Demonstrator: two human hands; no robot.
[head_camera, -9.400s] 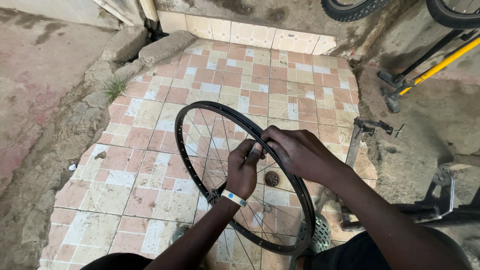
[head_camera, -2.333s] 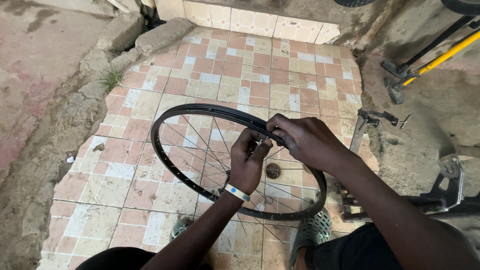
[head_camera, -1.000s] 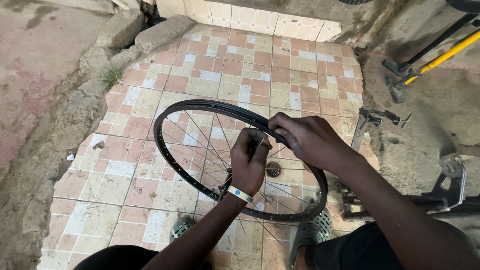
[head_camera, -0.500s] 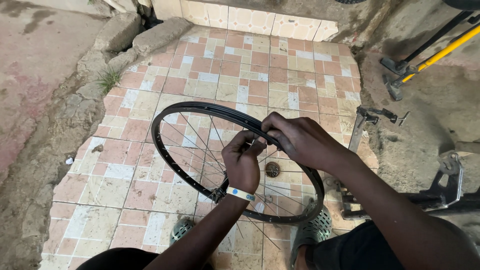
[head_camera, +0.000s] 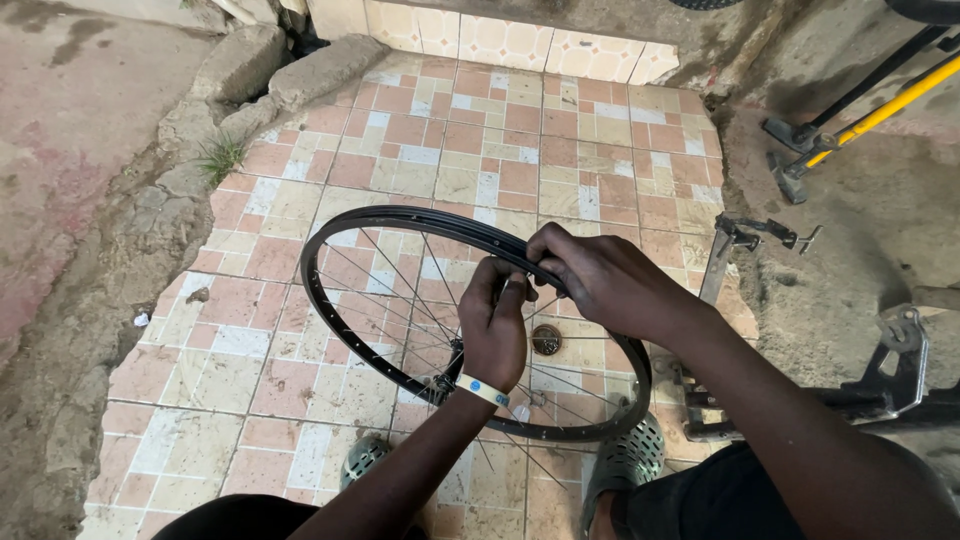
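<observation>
A black bicycle wheel rim (head_camera: 370, 222) with thin metal spokes (head_camera: 400, 300) is held tilted over the tiled floor. My right hand (head_camera: 600, 280) grips the far right part of the rim from above. My left hand (head_camera: 497, 325), with a pale wristband, reaches through the spokes and pinches a small dark tool against a spoke close to the rim. The two hands almost touch. The hub is hidden behind my left wrist.
Pink and cream floor tiles (head_camera: 450, 150) lie below, with rough stones (head_camera: 240, 70) and dirt to the left. A metal stand (head_camera: 740, 250) and dark frame parts (head_camera: 880, 380) are on the right, a yellow-handled tool (head_camera: 880, 110) farther back. My grey sandals (head_camera: 625, 460) show at the bottom.
The rim has tilted flatter and shifted slightly left since the oldest frame. Both hands stay at the same spot on the rim, with small finger movements at the spoke.
</observation>
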